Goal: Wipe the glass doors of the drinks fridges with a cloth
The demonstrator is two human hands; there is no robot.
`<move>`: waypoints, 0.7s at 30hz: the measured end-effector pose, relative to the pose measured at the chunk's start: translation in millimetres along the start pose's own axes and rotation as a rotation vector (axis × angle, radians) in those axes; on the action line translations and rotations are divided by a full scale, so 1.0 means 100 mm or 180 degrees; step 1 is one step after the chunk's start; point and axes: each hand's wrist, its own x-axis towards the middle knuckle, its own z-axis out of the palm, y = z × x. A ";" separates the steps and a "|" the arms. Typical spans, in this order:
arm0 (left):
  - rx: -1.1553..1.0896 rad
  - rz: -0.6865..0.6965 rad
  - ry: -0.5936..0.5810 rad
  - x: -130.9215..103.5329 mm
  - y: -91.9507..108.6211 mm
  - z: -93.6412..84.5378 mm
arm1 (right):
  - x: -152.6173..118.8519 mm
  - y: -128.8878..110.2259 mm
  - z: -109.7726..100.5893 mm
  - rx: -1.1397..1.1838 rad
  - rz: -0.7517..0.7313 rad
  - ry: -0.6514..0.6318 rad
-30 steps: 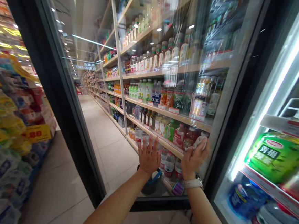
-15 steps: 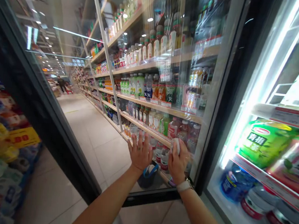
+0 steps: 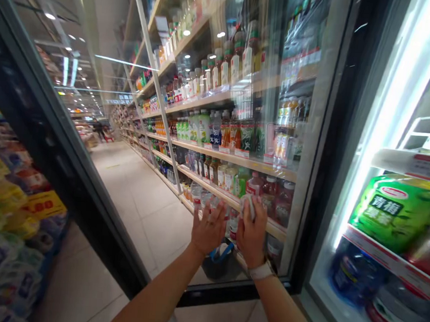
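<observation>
My left hand [image 3: 208, 231] is spread flat, fingers up, at the lower part of the glass door [image 3: 119, 245]; it holds nothing. Beside it on the right, my right hand [image 3: 252, 237] presses a crumpled white cloth [image 3: 248, 204] against the same pane. Its fingers are bent over the cloth and hide part of it. A light band circles the right wrist. The black-framed door stands swung out from a lit drinks cooler, and bottles on shelves show through its glass.
Behind the glass, a dark bucket [image 3: 222, 268] with a blue rim or cloth stands on the floor. Shelves of bottles [image 3: 202, 130] line the aisle. To the right, the cooler holds a green drink pack [image 3: 393, 210] and large bottles. Stacked packaged goods [image 3: 0, 243] stand at left.
My right hand has moved slightly left with the cloth, closer to my left hand. My left hand has shifted a little to the right. The view has turned slightly.
</observation>
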 end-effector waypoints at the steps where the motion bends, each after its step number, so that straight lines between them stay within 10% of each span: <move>1: -0.0017 0.0177 -0.0110 -0.02 -0.01 0.01 | 0.01 0.01 -0.01 -0.0030 -0.0076 -0.0048; 10: 0.0204 0.0284 -0.0309 -0.04 0.04 0.02 | 0.18 0.41 -0.18 -0.0250 0.0877 0.0806; 18: 0.0064 0.0196 -0.0210 -0.01 0.07 -0.05 | -0.52 0.05 0.08 -0.0163 -0.0804 -0.0344; 21: 0.0009 -0.0052 -0.0280 -0.17 0.19 0.00 | -0.40 0.28 -0.03 -0.0312 -0.0420 -0.0145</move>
